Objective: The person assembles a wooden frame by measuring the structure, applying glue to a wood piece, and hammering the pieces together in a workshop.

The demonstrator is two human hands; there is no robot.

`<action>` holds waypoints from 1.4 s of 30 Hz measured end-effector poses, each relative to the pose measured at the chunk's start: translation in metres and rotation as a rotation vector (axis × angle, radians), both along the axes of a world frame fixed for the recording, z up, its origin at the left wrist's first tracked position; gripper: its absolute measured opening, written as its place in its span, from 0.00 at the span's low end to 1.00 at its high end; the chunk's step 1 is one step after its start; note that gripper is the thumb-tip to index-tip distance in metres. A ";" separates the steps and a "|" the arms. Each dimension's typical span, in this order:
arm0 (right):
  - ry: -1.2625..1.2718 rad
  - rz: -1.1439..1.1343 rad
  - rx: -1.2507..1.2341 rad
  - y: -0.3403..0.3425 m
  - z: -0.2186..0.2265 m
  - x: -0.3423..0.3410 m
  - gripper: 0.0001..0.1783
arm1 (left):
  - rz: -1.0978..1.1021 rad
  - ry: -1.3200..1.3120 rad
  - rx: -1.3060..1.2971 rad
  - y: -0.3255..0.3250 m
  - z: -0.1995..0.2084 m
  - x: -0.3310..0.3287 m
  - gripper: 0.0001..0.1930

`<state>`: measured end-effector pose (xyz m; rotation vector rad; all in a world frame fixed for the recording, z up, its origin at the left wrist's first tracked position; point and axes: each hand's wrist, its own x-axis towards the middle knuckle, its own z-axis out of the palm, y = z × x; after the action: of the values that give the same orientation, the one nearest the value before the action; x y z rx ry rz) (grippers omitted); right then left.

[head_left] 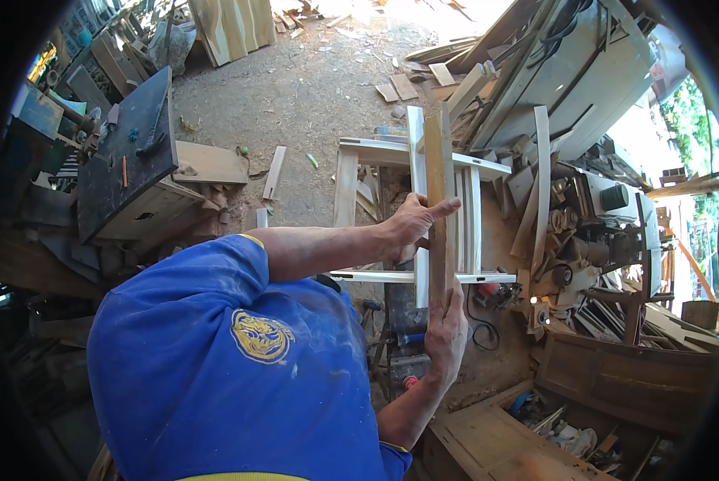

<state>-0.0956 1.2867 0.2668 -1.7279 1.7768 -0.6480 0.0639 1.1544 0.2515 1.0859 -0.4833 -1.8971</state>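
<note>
A long brown wooden plank (440, 160) points away from me above a pale wooden frame. My left hand (414, 222) grips its left edge near the middle, the thumb across the upper face and the fingers partly hidden. Closed around the near end is my right hand (447, 329). Just left of the plank, a pale wooden strip (417, 144) runs almost alongside it. Below lies the frame, with a far rail (375, 146), a near rail (375, 276) with dark slots, and several slats between them.
A dark-topped workbench (127, 152) stands at the left. Machinery (584, 256) and stacked boards (567, 72) crowd the right side. Offcuts (274, 172) lie on the dusty floor (255, 104). A red tool (499, 293) with a dark cable sits beyond my right hand.
</note>
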 end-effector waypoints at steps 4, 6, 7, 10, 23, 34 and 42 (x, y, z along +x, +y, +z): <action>0.016 0.026 -0.026 -0.003 0.001 0.007 0.23 | 0.023 0.073 -0.031 0.005 0.002 0.011 0.38; 0.026 0.014 0.004 -0.003 0.000 0.007 0.23 | 0.053 0.060 -0.046 0.007 0.003 0.012 0.40; 0.033 -0.003 0.047 -0.003 -0.001 0.007 0.24 | 0.061 0.040 -0.045 0.008 0.002 0.012 0.40; 0.030 -0.025 0.066 -0.002 -0.009 0.001 0.24 | 0.007 -0.010 -0.119 0.009 -0.002 0.008 0.39; -0.108 -0.254 0.190 0.002 -0.095 -0.063 0.20 | -0.204 -0.488 -0.808 0.039 0.006 -0.077 0.47; -0.222 -0.298 -0.001 -0.009 -0.180 -0.113 0.13 | -0.570 -0.849 -1.207 0.026 -0.024 -0.136 0.43; -0.320 -0.379 0.064 -0.010 -0.224 -0.135 0.19 | -0.790 -0.796 -1.261 -0.003 -0.039 -0.153 0.25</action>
<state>-0.2307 1.2763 0.0426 -1.1722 1.8777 -0.9547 -0.0893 1.1511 0.2126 0.6918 -2.4095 -1.1113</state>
